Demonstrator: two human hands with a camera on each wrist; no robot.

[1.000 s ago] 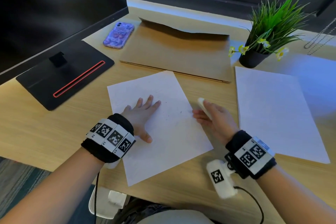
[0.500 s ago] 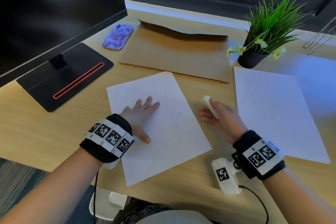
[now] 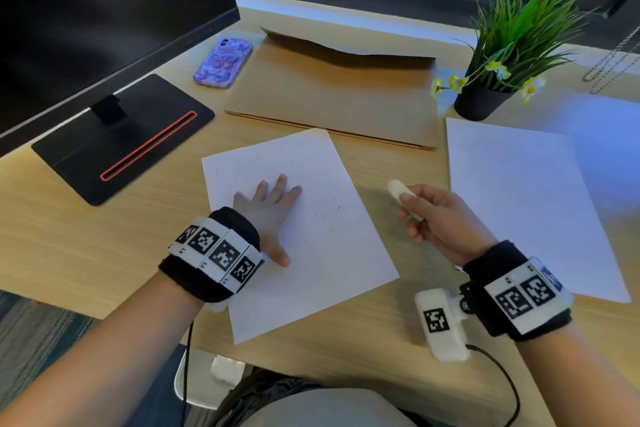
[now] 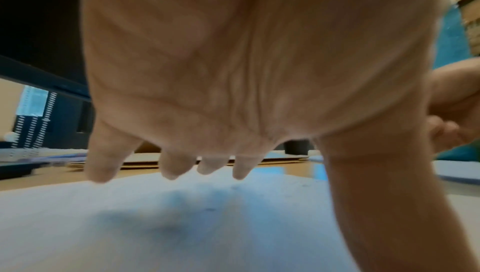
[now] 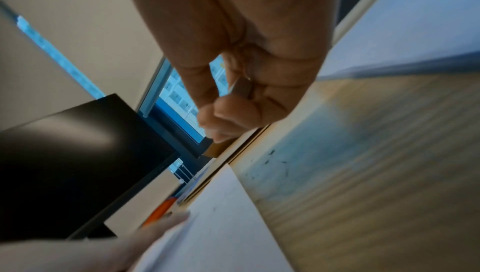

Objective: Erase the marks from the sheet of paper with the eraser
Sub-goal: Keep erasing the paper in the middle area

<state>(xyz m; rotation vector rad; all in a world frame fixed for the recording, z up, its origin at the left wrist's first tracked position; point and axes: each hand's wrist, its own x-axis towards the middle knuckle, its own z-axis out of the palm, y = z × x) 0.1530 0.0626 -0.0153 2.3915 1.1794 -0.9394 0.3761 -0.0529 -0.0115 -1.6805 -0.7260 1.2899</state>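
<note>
The left hand (image 3: 268,208) lies flat, fingers spread, on the sheet (image 3: 311,253); the right hand (image 3: 440,222) pinches the eraser (image 3: 398,190) above the desk (image 3: 69,236), just right of the sheet. Beyond the hands: monitor (image 3: 104,10), envelope (image 3: 339,97), second sheet (image 3: 519,201) by the right hand, plant (image 3: 512,45), phone (image 3: 223,62).

White sheet of paper (image 3: 311,239) here, flecked with small dark specks, lying on a pale wood-grain desk (image 3: 86,232). White eraser (image 3: 398,191) too. A second white sheet (image 3: 519,204) picks up a bluish tint. Brown envelope (image 3: 332,94) behind, and a phone (image 3: 223,63) in a purple butterfly-print case. Black monitor base (image 3: 121,135) with a red stripe. Green grass plant (image 3: 519,28) with little yellow flowers, in a black pot (image 3: 478,104). Black wristbands (image 3: 211,253) carry black-and-white square-code tags.
</note>
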